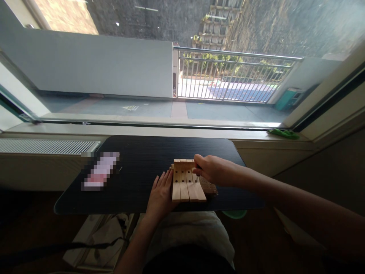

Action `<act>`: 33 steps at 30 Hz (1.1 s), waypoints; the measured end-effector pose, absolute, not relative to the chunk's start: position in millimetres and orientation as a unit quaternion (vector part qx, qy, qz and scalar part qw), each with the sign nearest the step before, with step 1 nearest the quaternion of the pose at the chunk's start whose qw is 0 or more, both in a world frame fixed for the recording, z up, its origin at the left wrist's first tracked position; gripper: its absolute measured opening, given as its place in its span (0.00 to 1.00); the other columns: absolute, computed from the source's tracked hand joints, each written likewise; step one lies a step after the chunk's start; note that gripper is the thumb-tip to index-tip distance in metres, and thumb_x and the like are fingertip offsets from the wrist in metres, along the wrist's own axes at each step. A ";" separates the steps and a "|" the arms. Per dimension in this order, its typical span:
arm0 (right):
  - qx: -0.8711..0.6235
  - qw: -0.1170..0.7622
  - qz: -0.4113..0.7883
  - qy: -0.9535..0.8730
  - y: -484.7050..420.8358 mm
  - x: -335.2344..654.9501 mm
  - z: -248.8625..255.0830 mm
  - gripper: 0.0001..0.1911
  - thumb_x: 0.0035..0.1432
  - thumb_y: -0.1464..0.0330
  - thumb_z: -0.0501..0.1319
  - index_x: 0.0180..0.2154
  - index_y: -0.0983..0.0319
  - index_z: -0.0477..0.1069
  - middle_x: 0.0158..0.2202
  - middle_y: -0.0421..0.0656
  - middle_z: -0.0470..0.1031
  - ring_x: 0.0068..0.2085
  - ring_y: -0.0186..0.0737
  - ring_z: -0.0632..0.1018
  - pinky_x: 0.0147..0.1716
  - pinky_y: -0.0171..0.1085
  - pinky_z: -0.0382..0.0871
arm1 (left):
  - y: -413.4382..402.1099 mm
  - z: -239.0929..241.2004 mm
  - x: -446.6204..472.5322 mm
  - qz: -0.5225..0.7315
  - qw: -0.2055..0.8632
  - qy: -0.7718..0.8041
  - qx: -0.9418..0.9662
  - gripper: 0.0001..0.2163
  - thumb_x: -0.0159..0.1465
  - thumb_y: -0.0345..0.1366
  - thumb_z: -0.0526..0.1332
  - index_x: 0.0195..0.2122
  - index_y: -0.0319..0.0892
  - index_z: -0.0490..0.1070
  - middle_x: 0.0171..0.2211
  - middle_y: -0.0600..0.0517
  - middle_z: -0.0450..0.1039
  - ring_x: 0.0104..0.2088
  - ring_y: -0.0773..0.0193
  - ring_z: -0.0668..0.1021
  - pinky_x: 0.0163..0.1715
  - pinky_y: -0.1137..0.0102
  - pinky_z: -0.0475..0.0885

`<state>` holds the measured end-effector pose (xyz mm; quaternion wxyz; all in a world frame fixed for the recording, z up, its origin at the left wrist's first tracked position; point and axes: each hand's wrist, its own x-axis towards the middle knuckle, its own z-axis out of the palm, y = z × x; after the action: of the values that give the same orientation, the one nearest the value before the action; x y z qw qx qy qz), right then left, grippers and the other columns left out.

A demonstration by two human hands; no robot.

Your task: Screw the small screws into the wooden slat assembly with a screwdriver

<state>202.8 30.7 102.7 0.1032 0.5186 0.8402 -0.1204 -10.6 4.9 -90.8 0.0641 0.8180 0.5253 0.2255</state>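
One blurred pale item (99,173) is lying on the dark bench (142,152). Next, the left hand (162,190), its fingers extended, is resting against the slatted wooden piece (180,193), which is lying near the bench's front edge. The right hand (210,167) is gripping a thin tool (197,177), pointing it at a dark hole. If the left hand is bracing too weakly, the wood could be turning and the tip slipping.

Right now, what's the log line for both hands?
left hand: against wooden slats | right hand: holding thin-shafted tool | surface: black tabletop
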 end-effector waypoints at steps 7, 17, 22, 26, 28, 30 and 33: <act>0.510 0.089 -0.094 0.850 32.0 207.0 103.8 0.13 0.71 0.59 0.54 0.44 0.61 0.67 0.32 0.45 0.79 0.31 0.42 0.78 0.24 0.37 0.51 | 5.3 -92.2 -11.7 0.238 0.066 0.518 0.819 0.47 0.56 0.46 0.67 0.71 0.41 0.43 0.67 0.37 0.62 0.66 0.42 0.66 0.64 0.48 0.59; 0.363 0.204 0.031 0.909 39.1 208.3 120.7 0.09 0.65 0.69 0.61 0.45 0.62 0.76 0.40 0.49 0.79 0.35 0.45 0.81 0.25 0.36 0.57 | 5.1 -93.1 -13.1 0.223 0.063 0.516 0.824 0.47 0.57 0.43 0.67 0.72 0.40 0.41 0.67 0.36 0.60 0.67 0.42 0.65 0.65 0.48 0.59; 0.321 0.290 0.069 0.899 44.0 205.9 124.4 0.12 0.66 0.78 0.56 0.39 0.64 0.78 0.38 0.49 0.79 0.36 0.42 0.81 0.27 0.35 0.62 | 5.0 -92.5 -13.1 0.221 0.062 0.513 0.827 0.49 0.55 0.41 0.68 0.72 0.41 0.40 0.68 0.36 0.60 0.66 0.43 0.65 0.65 0.48 0.58; 0.310 0.306 0.072 0.897 43.2 206.5 124.4 0.13 0.66 0.79 0.55 0.41 0.65 0.78 0.37 0.48 0.80 0.36 0.42 0.81 0.28 0.36 0.63 | 5.1 -92.3 -12.0 0.216 0.056 0.514 0.828 0.48 0.54 0.41 0.67 0.71 0.38 0.42 0.67 0.35 0.60 0.66 0.41 0.65 0.64 0.48 0.60; 0.307 0.310 0.060 0.898 42.8 207.3 124.3 0.13 0.67 0.78 0.55 0.40 0.65 0.78 0.36 0.49 0.80 0.35 0.43 0.82 0.27 0.36 0.63 | 4.9 -91.9 -11.5 0.212 0.052 0.515 0.829 0.47 0.55 0.42 0.67 0.71 0.37 0.43 0.67 0.34 0.61 0.66 0.41 0.65 0.64 0.47 0.60; 0.307 0.310 0.045 0.899 43.3 206.9 124.6 0.12 0.66 0.78 0.55 0.39 0.65 0.78 0.36 0.49 0.81 0.35 0.44 0.82 0.27 0.37 0.64 | 4.7 -91.5 -11.3 0.209 0.049 0.516 0.829 0.47 0.55 0.42 0.67 0.70 0.36 0.43 0.67 0.34 0.61 0.66 0.41 0.65 0.64 0.47 0.61; 0.307 0.313 0.023 0.898 44.8 203.5 125.7 0.12 0.65 0.79 0.56 0.39 0.66 0.78 0.37 0.49 0.81 0.36 0.45 0.82 0.28 0.38 0.65 | 4.3 -91.0 -11.5 0.213 0.046 0.514 0.830 0.47 0.55 0.41 0.67 0.71 0.38 0.43 0.67 0.35 0.60 0.66 0.42 0.65 0.64 0.49 0.60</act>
<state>203.5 44.8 125.7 0.3135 0.3071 0.8983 0.0227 -11.5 4.3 -91.0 0.0455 0.8295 0.5145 0.2126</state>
